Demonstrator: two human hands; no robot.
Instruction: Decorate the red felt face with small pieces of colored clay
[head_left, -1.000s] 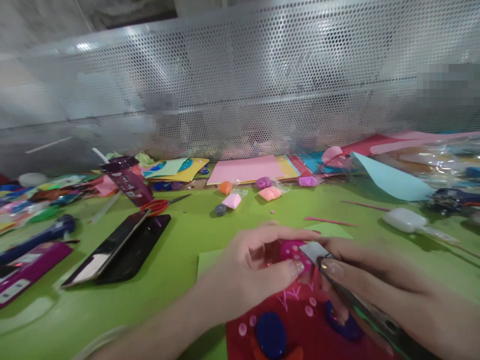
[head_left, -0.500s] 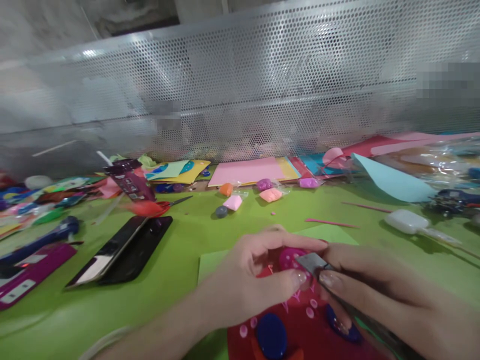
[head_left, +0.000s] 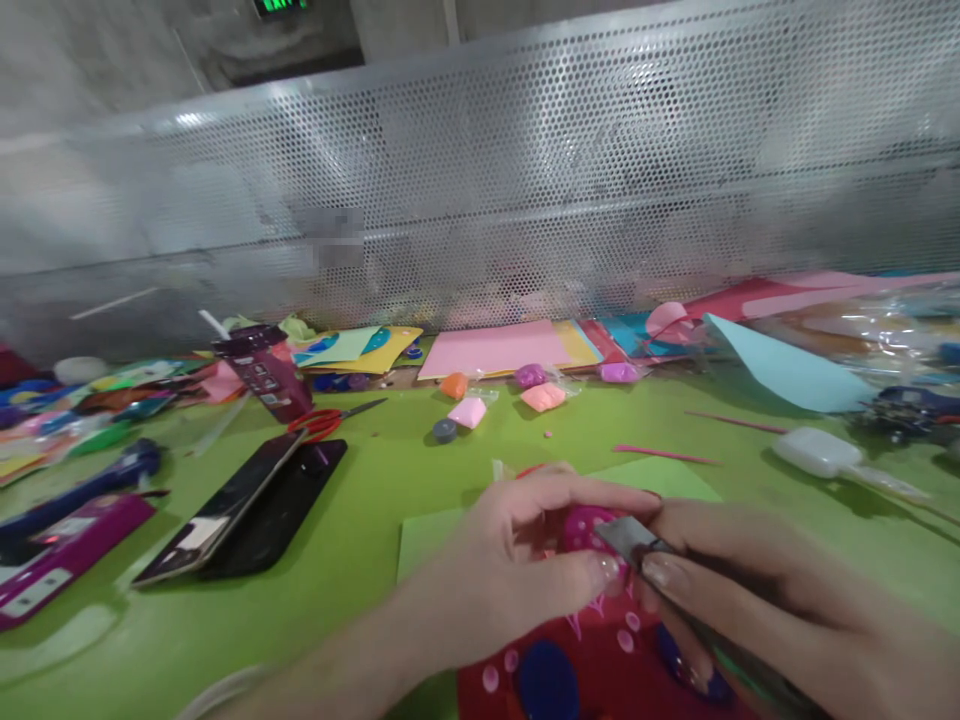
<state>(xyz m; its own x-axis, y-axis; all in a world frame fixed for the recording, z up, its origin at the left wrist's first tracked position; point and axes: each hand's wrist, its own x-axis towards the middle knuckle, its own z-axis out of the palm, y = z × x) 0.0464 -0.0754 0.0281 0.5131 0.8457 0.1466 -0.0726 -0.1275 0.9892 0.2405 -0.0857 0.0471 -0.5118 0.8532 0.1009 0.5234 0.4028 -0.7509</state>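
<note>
My left hand (head_left: pixel 517 565) curls around a pink dotted round piece (head_left: pixel 589 527), its thumb and forefinger on either side of it. Below lies a glossy red craft piece (head_left: pixel 600 680), decorated with pale pink ovals, a dark blue disc (head_left: pixel 549 680) and a second blue rounded part (head_left: pixel 686 665) partly under my right fingers. My right hand (head_left: pixel 742 585) grips a craft knife (head_left: pixel 630 537). Its flat metal blade meets the pink piece near my left thumb; whether it cuts in, I cannot tell. A light green sheet (head_left: pixel 427 540) lies underneath.
Left of my hands lie a phone (head_left: pixel 225 505) in a black case, red-handled scissors (head_left: pixel 322 424) and a dark cup (head_left: pixel 266 372) with a straw. Small clay packets (head_left: pixel 544 397) sit ahead. A white packet (head_left: pixel 814 450) is at right. A perforated metal panel (head_left: pixel 480 180) closes the back.
The view has tilted up slightly, so things sit a little lower and a green sign shows at the top. Both hands keep nearly the same hold, the blade still at the pink piece.
</note>
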